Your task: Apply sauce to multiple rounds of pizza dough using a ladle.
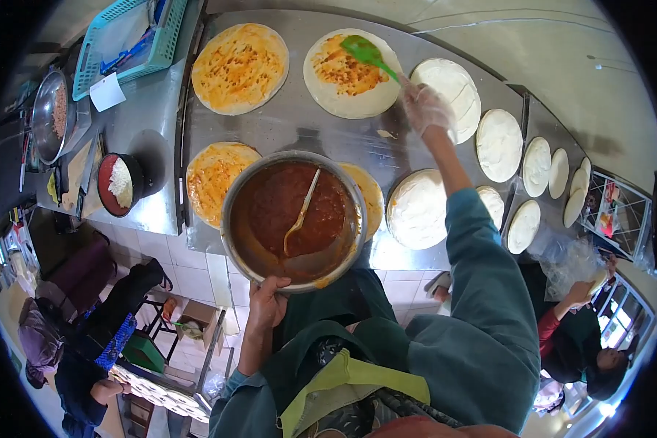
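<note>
My left hand (269, 304) grips the near rim of a large metal bowl (235, 257) of red sauce (274, 197). A spoon (302, 213) lies in the sauce. In a clear plastic glove, my right hand (428, 107) holds a green spatula (364, 50), its blade over a flat dough round (334, 104) partly covered with sauce. Sauce coats another dough round (241, 68) at the far left and one nearer (216, 175). The bowl partly hides a further coated round (367, 197). Plain pale dough (454, 90) lies just beyond my right hand.
More plain dough rounds (499, 145) run along the steel table (290, 126) to the right. On the left counter are a turquoise basket (167, 49), a black bowl (137, 180) with white shreds, a knife (90, 164) and a steel bowl (44, 126). People stand at lower left and right.
</note>
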A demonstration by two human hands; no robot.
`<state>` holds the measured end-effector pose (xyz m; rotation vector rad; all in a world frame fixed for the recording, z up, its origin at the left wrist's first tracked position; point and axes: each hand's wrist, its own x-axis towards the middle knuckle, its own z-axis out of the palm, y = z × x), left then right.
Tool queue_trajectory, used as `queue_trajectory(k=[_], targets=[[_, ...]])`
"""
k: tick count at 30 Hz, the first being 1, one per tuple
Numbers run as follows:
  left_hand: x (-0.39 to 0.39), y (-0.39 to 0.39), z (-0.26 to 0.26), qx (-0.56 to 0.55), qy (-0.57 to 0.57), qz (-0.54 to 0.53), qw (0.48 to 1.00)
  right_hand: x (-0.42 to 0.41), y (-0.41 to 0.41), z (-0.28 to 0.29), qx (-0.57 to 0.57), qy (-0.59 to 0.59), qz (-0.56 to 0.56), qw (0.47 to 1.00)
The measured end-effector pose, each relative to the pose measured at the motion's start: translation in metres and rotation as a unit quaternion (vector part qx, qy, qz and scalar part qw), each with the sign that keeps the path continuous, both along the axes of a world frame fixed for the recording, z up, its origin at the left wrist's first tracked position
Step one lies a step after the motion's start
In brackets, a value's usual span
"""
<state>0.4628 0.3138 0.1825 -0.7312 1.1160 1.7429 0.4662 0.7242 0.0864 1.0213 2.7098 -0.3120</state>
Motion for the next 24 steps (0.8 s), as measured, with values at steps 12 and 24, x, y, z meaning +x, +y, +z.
queue_trajectory(k=[12, 24], targets=[[0.0, 0.003, 0.005, 0.026, 0.011, 0.022, 0.999, -0.009, 0.045, -0.005, 0.031, 0.113, 0.073, 0.99], [0.004, 0.0, 0.003, -0.015, 0.003, 0.008, 1.0, 0.007, 0.054, -0.011, 0.093, 0.063, 0.09, 0.99]])
